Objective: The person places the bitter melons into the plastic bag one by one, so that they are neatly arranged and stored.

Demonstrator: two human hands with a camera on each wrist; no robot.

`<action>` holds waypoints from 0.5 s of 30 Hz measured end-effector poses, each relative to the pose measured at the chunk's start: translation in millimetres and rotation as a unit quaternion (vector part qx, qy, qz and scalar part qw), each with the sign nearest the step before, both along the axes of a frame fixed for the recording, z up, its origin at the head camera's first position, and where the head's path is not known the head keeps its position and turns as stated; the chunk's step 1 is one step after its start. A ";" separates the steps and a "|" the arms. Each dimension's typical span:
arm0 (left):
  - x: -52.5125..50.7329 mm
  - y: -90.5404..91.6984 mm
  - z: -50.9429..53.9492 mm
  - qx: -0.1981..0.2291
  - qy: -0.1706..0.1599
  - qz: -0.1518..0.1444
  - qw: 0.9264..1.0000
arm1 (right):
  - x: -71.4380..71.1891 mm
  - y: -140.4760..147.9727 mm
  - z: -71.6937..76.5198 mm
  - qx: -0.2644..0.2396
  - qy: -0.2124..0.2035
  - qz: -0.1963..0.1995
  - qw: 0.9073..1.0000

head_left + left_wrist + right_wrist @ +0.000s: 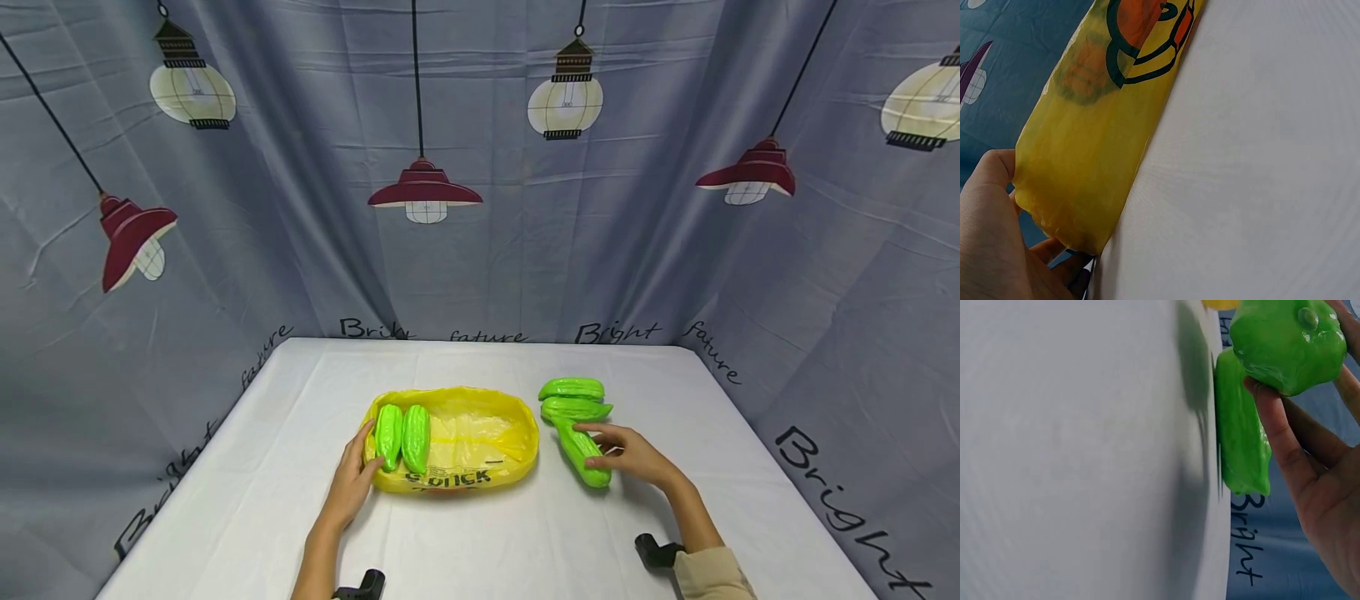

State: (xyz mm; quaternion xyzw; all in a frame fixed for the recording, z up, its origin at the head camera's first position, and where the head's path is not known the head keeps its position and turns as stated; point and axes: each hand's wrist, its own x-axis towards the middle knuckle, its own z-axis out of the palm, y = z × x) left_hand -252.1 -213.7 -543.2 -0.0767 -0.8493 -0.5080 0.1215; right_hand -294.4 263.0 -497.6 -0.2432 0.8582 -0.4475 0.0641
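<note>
An open-topped yellow plastic bag (480, 450), spread out like a shallow tray, lies on the white table. Two light green bitter melons, one at the left (389, 437) and one beside it (416, 439), sit side by side in its left end. My left hand (351, 479) grips the bag's left edge; the left wrist view has the thumb at its rim. My right hand (633, 454) holds another bitter melon (581, 454) by thumb and fingers. In the right wrist view this melon (1288, 347) is raised off the table, over its shadow.
Behind the held melon lie two more bitter melons, the nearer (573, 409) and the farther (572, 388), close together right of the bag. A grey-blue curtain (480, 275) printed with lamps surrounds the white table (517, 542). Black wrist mounts show on both arms.
</note>
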 end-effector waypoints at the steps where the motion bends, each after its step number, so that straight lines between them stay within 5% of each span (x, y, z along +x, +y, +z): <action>1: 0.1 0.1 0.0 0.000 0.001 0.000 1.000 | 0.9 -0.7 0.4 -0.002 0.002 -0.003 1.000; 15: -0.8 -0.2 -1.3 -0.005 -0.002 0.001 1.000 | 7.3 -14.8 18.9 -0.041 0.030 -0.015 0.999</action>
